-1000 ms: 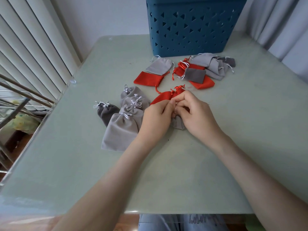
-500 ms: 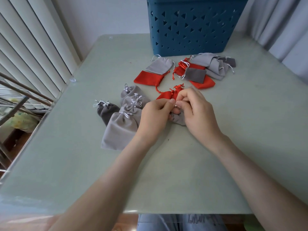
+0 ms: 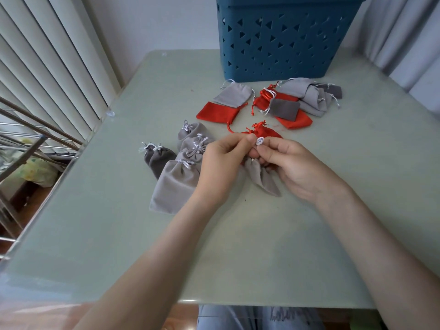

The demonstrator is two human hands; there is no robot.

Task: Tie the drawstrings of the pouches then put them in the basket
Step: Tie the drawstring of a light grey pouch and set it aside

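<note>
left hand (image 3: 221,167) pinching white drawstring (image 3: 259,141) | right hand (image 3: 292,167) pinching same cord | light grey pouch (image 3: 264,179) beneath both hands, mid-table, outside blue basket (image 3: 285,39) | since 0.5 s ago: cord loop now exposed, pouch body more visible

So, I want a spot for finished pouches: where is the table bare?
Bare: the table between the forearms, and its right side past the right hand. Crowded: gray pouches by the left hand, loose pouches before the basket.

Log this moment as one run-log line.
step: tying | left hand: pinches white drawstring | right hand: pinches same drawstring | grey pouch: held between hands | basket: behind, inside unseen
</note>
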